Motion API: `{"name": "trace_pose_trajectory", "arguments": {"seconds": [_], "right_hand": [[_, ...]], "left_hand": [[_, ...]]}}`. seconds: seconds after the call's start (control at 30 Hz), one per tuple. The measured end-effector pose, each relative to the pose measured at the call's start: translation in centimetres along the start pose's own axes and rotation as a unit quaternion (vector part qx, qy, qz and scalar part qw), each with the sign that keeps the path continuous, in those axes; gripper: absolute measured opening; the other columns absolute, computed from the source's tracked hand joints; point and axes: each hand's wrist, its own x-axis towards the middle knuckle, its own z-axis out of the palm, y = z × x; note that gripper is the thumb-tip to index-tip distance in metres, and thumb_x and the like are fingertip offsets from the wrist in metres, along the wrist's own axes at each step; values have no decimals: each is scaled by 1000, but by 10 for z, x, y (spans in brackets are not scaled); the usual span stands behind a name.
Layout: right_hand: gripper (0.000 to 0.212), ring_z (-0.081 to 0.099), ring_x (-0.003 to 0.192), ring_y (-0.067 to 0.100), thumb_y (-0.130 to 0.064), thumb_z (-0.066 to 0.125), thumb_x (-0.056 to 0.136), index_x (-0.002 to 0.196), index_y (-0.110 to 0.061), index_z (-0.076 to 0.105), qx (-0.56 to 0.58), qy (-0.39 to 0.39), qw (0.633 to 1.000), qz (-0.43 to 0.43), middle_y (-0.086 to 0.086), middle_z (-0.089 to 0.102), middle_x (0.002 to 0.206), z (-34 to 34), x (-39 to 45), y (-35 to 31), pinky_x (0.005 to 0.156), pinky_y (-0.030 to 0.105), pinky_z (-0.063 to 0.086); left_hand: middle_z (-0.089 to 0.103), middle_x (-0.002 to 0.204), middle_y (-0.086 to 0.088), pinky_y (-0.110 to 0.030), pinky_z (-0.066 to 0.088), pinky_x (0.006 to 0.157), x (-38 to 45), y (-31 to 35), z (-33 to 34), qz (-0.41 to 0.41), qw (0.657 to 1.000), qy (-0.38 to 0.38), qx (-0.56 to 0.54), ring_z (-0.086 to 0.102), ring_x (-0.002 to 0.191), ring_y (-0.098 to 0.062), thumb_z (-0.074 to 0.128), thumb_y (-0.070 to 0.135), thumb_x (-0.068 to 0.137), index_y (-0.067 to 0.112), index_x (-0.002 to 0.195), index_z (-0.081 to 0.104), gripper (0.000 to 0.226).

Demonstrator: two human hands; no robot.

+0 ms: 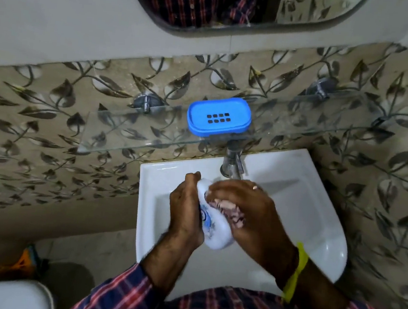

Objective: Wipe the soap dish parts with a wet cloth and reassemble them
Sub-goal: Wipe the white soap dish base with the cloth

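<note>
Now left hand (185, 211) curled round white soap dish lid (211, 233) over sink (317, 216); right hand (250, 209) pinching cloth (229, 211) against it. Cloth mostly hidden, blurred. Blue tray (219, 117) on shelf (124, 133).

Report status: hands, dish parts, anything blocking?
Left hand grips white lid; right hand rubs cloth on it. Blue tray on shelf. Nothing blocking.

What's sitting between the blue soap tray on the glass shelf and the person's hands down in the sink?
In the head view, the metal tap stands between the blue soap tray and the hands, left hand and right hand, over the sink.
</note>
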Motion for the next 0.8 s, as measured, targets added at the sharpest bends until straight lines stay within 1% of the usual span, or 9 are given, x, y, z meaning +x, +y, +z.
{"name": "trace_pose_trajectory", "arguments": {"seconds": [0.1,0.23,0.33,0.47,0.53,0.57,0.63,0.7,0.8], "right_hand": [[30,69,102,20,5,81,71,100,3,74,106,6,993,48,13,72,107,0,12,3,89,41,54],[32,66,114,17,10,77,77,106,-2,75,49,-4,999,-10,9,71,117,-4,-14,-1,96,34,52],[28,62,119,12,-11,78,84,112,-7,73,33,18,998,44,4,68,124,2,-21,-3,100,31,50],[33,64,116,13,-18,82,82,112,-6,72,41,34,994,92,5,68,122,5,-13,-2,100,29,51],[28,66,111,12,-11,82,82,108,-4,74,25,44,996,69,7,71,116,-2,-8,2,98,30,53],[27,67,108,11,-9,83,81,106,-3,75,21,45,997,60,7,73,113,-7,-4,6,96,30,53],[26,70,104,12,-7,84,79,103,-2,76,34,31,998,44,7,74,110,-17,6,14,94,31,55],[27,71,104,13,-8,85,79,104,-2,76,64,-2,997,34,8,75,111,-24,11,19,93,33,56],[27,71,103,17,-10,84,80,104,-2,76,89,-52,995,14,10,75,109,-25,15,19,90,35,56]], "left_hand": [[71,95,-10,-42,54,87,4,3,2,-18,999,15,-32,70,89,-29,68,52,68,13,94,75,48],[59,56,-4,-32,47,61,9,18,1,-6,998,60,-35,60,57,-25,62,43,84,13,69,59,34],[56,46,-1,-28,44,56,2,13,6,-18,996,85,-36,58,51,-22,58,41,92,12,68,55,37],[67,65,-7,-30,52,60,-1,10,9,-13,998,40,-36,67,58,-23,56,49,94,11,78,63,42],[68,70,-3,-27,51,58,1,8,1,99,995,-9,32,65,63,-19,56,50,97,16,81,63,39],[69,78,-2,-27,50,60,2,9,-7,205,967,-59,137,64,69,-16,58,50,96,18,86,65,35],[69,101,-3,-26,50,75,10,20,-24,363,855,-179,325,65,92,-13,70,46,83,18,104,69,35],[68,108,1,-20,49,80,14,41,-33,330,801,-291,406,63,99,-9,88,45,57,25,108,68,58],[64,88,13,-26,48,71,16,60,-23,301,694,-304,579,58,83,-7,98,49,33,33,86,58,68]]}}
